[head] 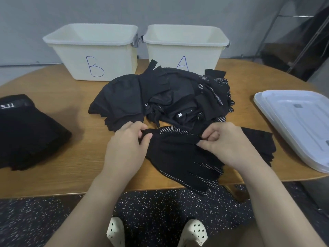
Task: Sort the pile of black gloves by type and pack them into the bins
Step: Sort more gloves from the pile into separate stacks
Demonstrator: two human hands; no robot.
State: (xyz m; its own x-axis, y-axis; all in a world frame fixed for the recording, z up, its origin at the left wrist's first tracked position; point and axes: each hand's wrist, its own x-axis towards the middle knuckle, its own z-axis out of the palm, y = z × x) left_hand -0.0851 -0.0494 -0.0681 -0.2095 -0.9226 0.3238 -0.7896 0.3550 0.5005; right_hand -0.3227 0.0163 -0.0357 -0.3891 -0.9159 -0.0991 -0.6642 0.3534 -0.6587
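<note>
A plain workroom or storeroom is suggested. A bare grey wall (53, 18) is seen behind a wooden surface (58, 177), black speckled rubber flooring (35, 220) lies below, and a metal rack (302, 38) stands in the right corner. Two hand-lettered plastic bins (92, 56) are set out.

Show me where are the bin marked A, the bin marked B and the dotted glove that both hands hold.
bin A (185, 50): head view, on its front wall above the letter.
bin B (92, 50): head view, on its front wall above the letter.
dotted glove (176, 150): head view, on its palm between the hands.
</note>
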